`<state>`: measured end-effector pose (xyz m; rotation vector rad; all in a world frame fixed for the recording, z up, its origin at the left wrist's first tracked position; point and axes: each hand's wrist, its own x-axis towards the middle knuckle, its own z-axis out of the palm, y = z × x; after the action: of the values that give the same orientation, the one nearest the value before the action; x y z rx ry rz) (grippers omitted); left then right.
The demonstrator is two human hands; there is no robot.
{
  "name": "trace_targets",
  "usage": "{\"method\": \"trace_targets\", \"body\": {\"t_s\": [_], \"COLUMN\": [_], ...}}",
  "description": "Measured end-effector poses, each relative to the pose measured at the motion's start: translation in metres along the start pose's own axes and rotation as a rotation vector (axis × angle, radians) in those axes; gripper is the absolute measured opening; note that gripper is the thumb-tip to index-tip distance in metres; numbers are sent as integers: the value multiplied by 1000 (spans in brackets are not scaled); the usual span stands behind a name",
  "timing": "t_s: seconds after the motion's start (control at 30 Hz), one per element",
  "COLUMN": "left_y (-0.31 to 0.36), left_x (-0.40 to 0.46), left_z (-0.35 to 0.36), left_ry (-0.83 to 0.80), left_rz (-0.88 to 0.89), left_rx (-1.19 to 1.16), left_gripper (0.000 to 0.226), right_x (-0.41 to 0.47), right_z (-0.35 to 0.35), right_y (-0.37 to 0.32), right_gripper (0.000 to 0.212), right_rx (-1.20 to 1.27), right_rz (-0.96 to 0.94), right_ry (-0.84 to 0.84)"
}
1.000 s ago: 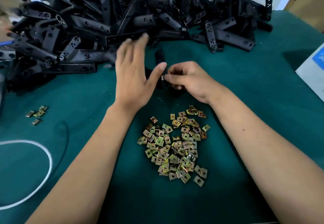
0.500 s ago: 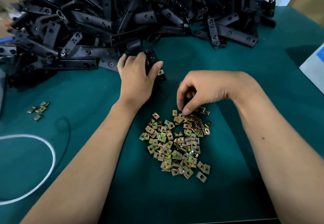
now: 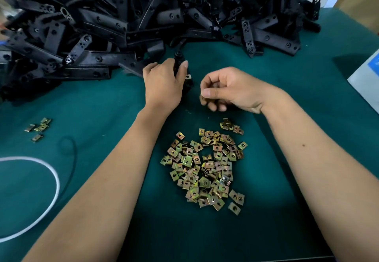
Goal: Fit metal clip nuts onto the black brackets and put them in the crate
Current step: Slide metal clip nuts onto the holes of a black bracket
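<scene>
Two fingertips of the right hand (image 3: 231,89), thumb and forefinger, pinch one clip nut (image 3: 202,97), with the other fingers curled beneath. The left hand (image 3: 164,83) wraps its fingers and thumb round a bracket (image 3: 180,63) that stands on the mat (image 3: 102,106); one nut (image 3: 188,76) already sits on this bracket just beside the thumb. The hands are near each other but apart.

My judgement is that the step in hand is the fitting of a second nut to this bracket. The next move calls for carrying the pinched nut across, turning its open side to the bracket's edge, and pushing it on until its hole meets a bracket hole, while the left hand keeps the bracket steady.

Nearer the person the loose nuts (image 3: 205,167) lie in a heap: thin, square, folded metal with a yellowish iridescent sheen and a hole in the middle. A few more nuts (image 3: 39,127) lie well to the left. The bracket pile (image 3: 123,26) at the back is matte black, long flat bars with round holes, tangled together. The mat looks like soft green felt. A white cord (image 3: 51,179) loops at left. No crate is in view.
</scene>
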<state>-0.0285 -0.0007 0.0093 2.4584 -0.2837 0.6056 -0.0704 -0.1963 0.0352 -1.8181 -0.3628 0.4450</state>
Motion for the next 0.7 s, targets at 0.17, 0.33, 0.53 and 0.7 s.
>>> {"method": "trace_targets", "body": {"t_s": [0.17,0.33,0.53,0.7], "left_y": [-4,-3,1,-2], "left_x": [2,2,0,0], "left_z": [1,2,0,1], "left_ry": [12,9,7,9], "left_rz": [-14,-41,-29,-9], "left_rx": [-80,-91,-115,-127], "left_gripper": [39,40,47,42], "right_x": [17,16,18,17], "right_z": [-7,-14,-16,-14], "right_y": [7,17,21,19], "right_gripper": [7,19,18,13], "right_rx": [128,265,322,256], "right_rz": [-22,-93,-63,-103], "right_ry": [-14,-111,-106,-124]}}
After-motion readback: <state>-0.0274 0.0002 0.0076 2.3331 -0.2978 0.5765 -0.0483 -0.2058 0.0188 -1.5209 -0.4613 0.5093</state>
